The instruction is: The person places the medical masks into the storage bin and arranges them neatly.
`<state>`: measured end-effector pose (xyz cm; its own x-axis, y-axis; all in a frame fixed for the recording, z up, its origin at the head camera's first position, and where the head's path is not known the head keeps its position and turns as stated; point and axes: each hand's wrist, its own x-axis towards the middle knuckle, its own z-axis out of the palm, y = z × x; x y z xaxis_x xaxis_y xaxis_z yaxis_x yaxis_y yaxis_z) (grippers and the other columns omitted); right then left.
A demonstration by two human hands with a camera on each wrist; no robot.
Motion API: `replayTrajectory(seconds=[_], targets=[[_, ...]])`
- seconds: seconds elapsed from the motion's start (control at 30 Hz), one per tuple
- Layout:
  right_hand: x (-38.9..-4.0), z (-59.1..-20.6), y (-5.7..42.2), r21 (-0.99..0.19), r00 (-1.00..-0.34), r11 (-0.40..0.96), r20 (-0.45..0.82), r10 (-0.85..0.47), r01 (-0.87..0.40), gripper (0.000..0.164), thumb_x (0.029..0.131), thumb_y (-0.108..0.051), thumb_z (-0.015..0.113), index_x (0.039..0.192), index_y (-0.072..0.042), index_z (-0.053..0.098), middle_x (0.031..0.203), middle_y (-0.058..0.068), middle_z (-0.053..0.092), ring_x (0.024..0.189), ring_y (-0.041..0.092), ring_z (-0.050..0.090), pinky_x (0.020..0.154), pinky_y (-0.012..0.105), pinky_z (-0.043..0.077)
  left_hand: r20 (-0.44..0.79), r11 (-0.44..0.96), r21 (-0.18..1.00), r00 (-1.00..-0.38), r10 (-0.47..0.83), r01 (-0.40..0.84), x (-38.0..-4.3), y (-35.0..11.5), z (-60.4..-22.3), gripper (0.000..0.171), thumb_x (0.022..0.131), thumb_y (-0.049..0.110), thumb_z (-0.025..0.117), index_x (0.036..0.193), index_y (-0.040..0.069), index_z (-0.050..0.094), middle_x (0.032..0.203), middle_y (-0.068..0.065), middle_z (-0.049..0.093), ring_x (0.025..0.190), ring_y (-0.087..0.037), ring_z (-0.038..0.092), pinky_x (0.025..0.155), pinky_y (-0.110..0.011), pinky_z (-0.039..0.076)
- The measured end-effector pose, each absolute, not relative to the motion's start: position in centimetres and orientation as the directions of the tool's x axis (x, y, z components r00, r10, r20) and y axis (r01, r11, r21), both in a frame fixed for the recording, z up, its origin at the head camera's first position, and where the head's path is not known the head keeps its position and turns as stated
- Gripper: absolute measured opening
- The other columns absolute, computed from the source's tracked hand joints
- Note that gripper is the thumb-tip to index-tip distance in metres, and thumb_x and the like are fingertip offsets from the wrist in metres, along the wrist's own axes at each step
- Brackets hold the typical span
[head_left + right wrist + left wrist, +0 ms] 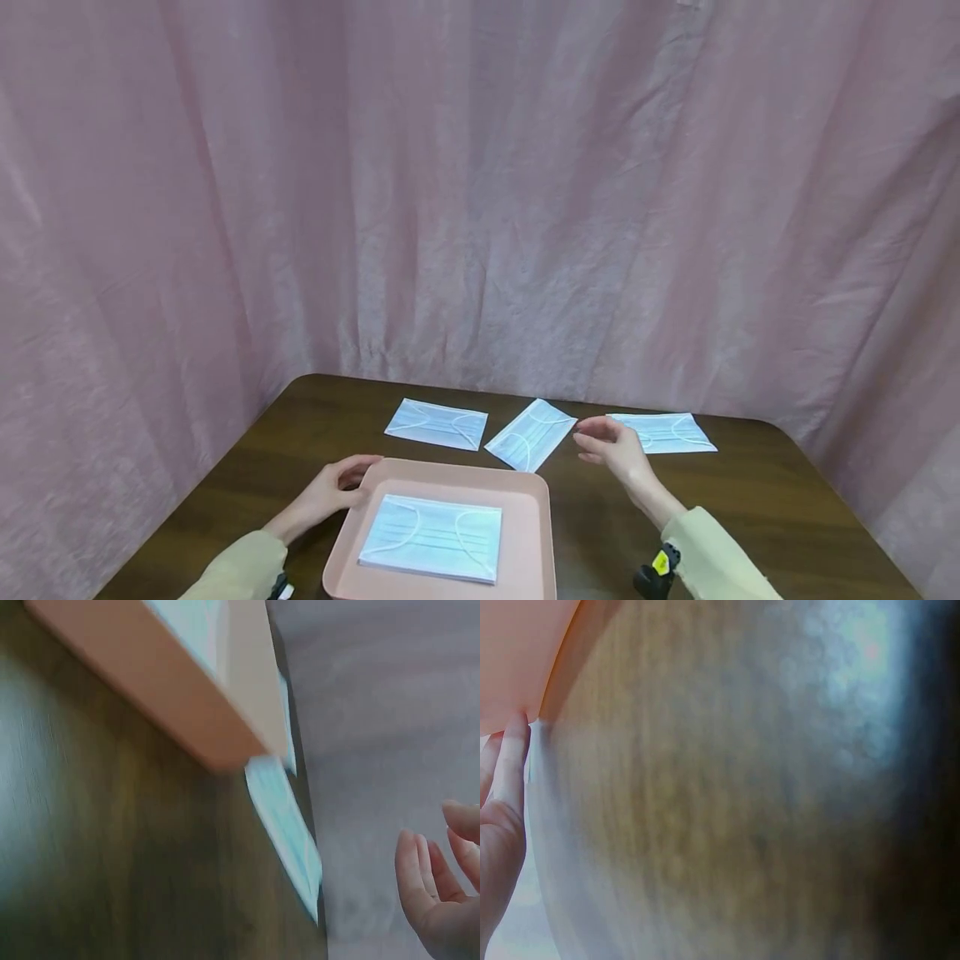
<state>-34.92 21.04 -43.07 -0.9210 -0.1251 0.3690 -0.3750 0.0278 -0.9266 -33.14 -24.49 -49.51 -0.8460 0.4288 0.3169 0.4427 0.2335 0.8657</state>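
A pale pink tray (528,542) stands near the front of the table, with a small stack of light blue face masks (435,537) in it, white ear loops on top. My left hand (330,493) rests against the tray's far left corner; in the left wrist view its straight fingers (511,761) touch the tray's outer wall. My right hand (615,450) hovers above the table, fingers loosely bent, holding nothing. It is between a slanted mask (531,435) and a right-hand mask (663,433), partly covering the latter. Another mask (437,423) lies behind the tray.
The brown wooden table (757,517) has rounded far corners. A pink curtain (480,208) hangs right behind its far edge and along the sides. A dark strap device with a yellow label (660,562) sits at the right wrist.
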Motion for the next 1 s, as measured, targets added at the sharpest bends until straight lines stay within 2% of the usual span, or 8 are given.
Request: replayTrajectory(seconds=[0.03, 0.1, 0.17, 0.3, 0.43, 0.63, 0.83, 1.0], targets=[[-34.4, -42.3, 21.5, -0.935, -0.937, 0.076, 0.341, -0.078, -0.346, 0.030, 0.079, -0.008, 0.069, 0.100, 0.009, 0.057, 0.092, 0.017, 0.058, 0.082, 0.031, 0.060, 0.065, 0.037, 0.050, 0.320, 0.232, 0.864, -0.844, 0.430, 0.446, -33.2, -24.5, -49.5, 0.048, 0.081, 0.001, 0.063, 0.125, -0.009, 0.045, 0.116, -0.024, 0.052, 0.096, -0.023, 0.055, 0.078, -0.026, 0.042], [-35.6, -42.9, 23.5, -0.921, -0.927, 0.104, 0.373, -0.042, -0.376, 0.028, 0.079, -0.009, 0.069, 0.099, 0.007, 0.059, 0.091, 0.014, 0.058, 0.078, 0.026, 0.061, 0.063, 0.035, 0.050, 0.333, 0.228, 0.857, -0.835, 0.438, 0.462, -33.3, -24.5, -49.5, 0.048, 0.081, 0.001, 0.063, 0.124, -0.010, 0.045, 0.116, -0.025, 0.052, 0.095, -0.024, 0.055, 0.078, -0.026, 0.042], [-36.3, -43.1, 25.0, -0.912, -0.929, 0.191, 0.371, 0.014, -0.362, 0.025, 0.080, -0.007, 0.067, 0.099, 0.007, 0.059, 0.091, 0.014, 0.059, 0.077, 0.024, 0.060, 0.062, 0.034, 0.050, 0.346, 0.225, 0.851, -0.828, 0.442, 0.475, -33.3, -24.5, -49.4, 0.048, 0.081, 0.000, 0.063, 0.124, -0.011, 0.045, 0.115, -0.025, 0.052, 0.095, -0.025, 0.056, 0.077, -0.026, 0.042], [-36.3, -42.3, 26.5, -0.850, -0.939, 0.471, 0.325, 0.114, -0.237, 0.026, 0.084, -0.007, 0.063, 0.101, 0.012, 0.057, 0.091, 0.019, 0.060, 0.079, 0.027, 0.058, 0.064, 0.034, 0.049, 0.354, 0.229, 0.845, -0.826, 0.439, 0.483, -33.0, -24.7, -49.3, 0.047, 0.081, -0.001, 0.063, 0.124, -0.012, 0.045, 0.114, -0.026, 0.053, 0.094, -0.027, 0.056, 0.077, -0.026, 0.042], [-36.4, -42.9, 28.2, -0.745, -0.944, 0.644, 0.312, 0.106, -0.174, 0.027, 0.086, -0.007, 0.059, 0.102, 0.014, 0.056, 0.092, 0.023, 0.060, 0.085, 0.034, 0.056, 0.069, 0.039, 0.045, 0.343, 0.239, 0.849, -0.836, 0.427, 0.471, -32.8, -24.9, -49.4, 0.047, 0.081, -0.001, 0.063, 0.124, -0.011, 0.045, 0.114, -0.025, 0.053, 0.093, -0.027, 0.056, 0.077, -0.025, 0.042], [-36.9, -44.8, 30.1, -0.713, -0.949, 0.691, 0.288, 0.128, -0.123, 0.030, 0.085, -0.007, 0.057, 0.104, 0.016, 0.054, 0.094, 0.027, 0.058, 0.089, 0.040, 0.053, 0.074, 0.046, 0.040, 0.347, 0.225, 0.849, -0.826, 0.444, 0.478, -32.7, -25.1, -49.1, 0.047, 0.080, -0.006, 0.061, 0.123, -0.014, 0.043, 0.114, -0.028, 0.052, 0.094, -0.033, 0.055, 0.077, -0.027, 0.042], [-37.8, -45.0, 31.1, -0.697, -0.942, 0.710, 0.296, 0.159, -0.099, 0.032, 0.086, -0.009, 0.055, 0.103, 0.017, 0.054, 0.093, 0.029, 0.057, 0.090, 0.042, 0.052, 0.075, 0.047, 0.038, 0.405, 0.208, 0.819, -0.796, 0.450, 0.535, -33.1, -25.4, -49.6, 0.045, 0.080, -0.005, 0.060, 0.123, -0.011, 0.046, 0.113, -0.021, 0.055, 0.093, -0.025, 0.056, 0.076, -0.025, 0.043], [-38.2, -45.1, 32.7, -0.691, -0.939, 0.721, 0.280, 0.201, -0.051, 0.033, 0.087, -0.010, 0.052, 0.106, 0.017, 0.052, 0.100, 0.034, 0.053, 0.092, 0.045, 0.049, 0.076, 0.050, 0.038, 0.404, 0.201, 0.823, -0.796, 0.450, 0.532, -33.0, -25.2, -49.8, 0.045, 0.081, -0.003, 0.061, 0.122, -0.011, 0.046, 0.113, -0.023, 0.054, 0.093, -0.026, 0.056, 0.077, -0.025, 0.042]])
